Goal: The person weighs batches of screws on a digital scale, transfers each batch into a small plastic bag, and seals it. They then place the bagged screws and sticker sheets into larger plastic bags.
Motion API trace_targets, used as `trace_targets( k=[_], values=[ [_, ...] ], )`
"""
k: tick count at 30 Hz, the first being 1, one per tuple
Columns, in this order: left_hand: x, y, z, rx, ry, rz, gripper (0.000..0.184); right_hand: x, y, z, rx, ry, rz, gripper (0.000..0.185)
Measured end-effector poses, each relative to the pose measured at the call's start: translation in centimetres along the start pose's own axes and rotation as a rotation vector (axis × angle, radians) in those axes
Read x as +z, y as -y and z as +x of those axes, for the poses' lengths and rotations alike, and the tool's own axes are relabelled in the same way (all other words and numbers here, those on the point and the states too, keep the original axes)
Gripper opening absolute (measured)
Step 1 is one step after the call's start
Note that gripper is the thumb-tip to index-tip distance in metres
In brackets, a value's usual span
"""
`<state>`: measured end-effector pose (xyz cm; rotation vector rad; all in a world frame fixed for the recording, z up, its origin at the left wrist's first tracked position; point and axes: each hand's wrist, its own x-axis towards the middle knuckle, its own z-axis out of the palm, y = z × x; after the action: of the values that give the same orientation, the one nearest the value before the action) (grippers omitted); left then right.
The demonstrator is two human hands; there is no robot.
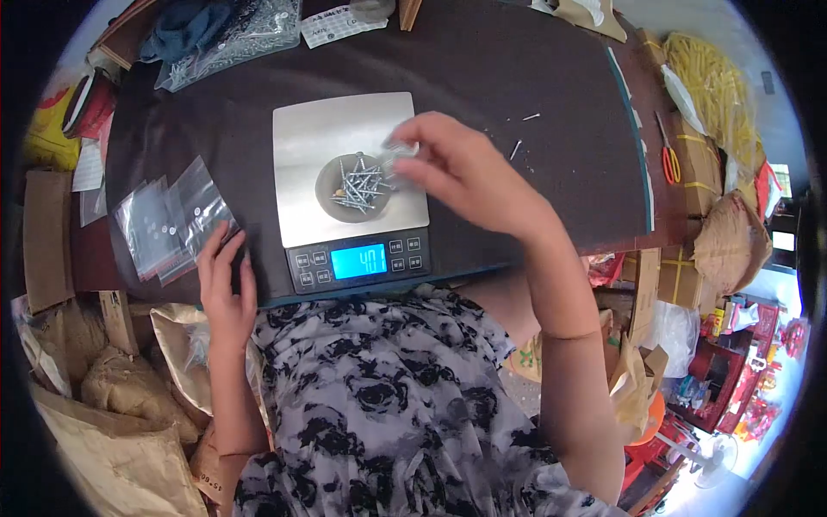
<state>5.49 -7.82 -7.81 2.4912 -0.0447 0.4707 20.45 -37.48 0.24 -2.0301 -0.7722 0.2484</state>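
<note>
In the head view, a kitchen scale (301,146) is placed on the dark tabletop (534,73), its lit display (358,262) and buttons turned toward the near edge. On its metal pan a round grey bowl (326,191) is set, and a pile of silver screws (362,185) is held in it, crossed at many angles. The right hand (469,168) is held over the right side of the scale, with thumb and forefinger parted and pointed at the bowl's right rim; the fingertips are blurred, and whether anything is grasped between them cannot be told. The left hand (226,280) is laid at the near edge, left of the scale, its fingers loosely extended and clenched on nothing, the tips touching the corner of the closest of several clear plastic bags (202,200). These bags are spread, partly overlapped, toward the near left corner. Near the far left corner, a large clear bag of screws (245,43) is seen beside a blue cloth (185,30), and a paper with writing (343,26) is laid along the far edge. Loose screws (516,149) are scattered right of the right hand, and scissors with orange handles (670,164) are seen near the right edge.
</note>
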Motion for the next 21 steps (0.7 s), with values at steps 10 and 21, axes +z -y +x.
trace_targets(
  k=[10,21],
  values=[
    [-2.4,1.8,0.1,-0.018,-0.059,0.105,0.033,-7.7,-8.4,-3.6,0.483,-0.351,-0.485,0.027],
    [-3.3,1.6,0.2,-0.029,0.001,0.141,0.033,-7.5,-9.6,-3.5,0.639,-0.183,-0.509,0.028]
  ],
)
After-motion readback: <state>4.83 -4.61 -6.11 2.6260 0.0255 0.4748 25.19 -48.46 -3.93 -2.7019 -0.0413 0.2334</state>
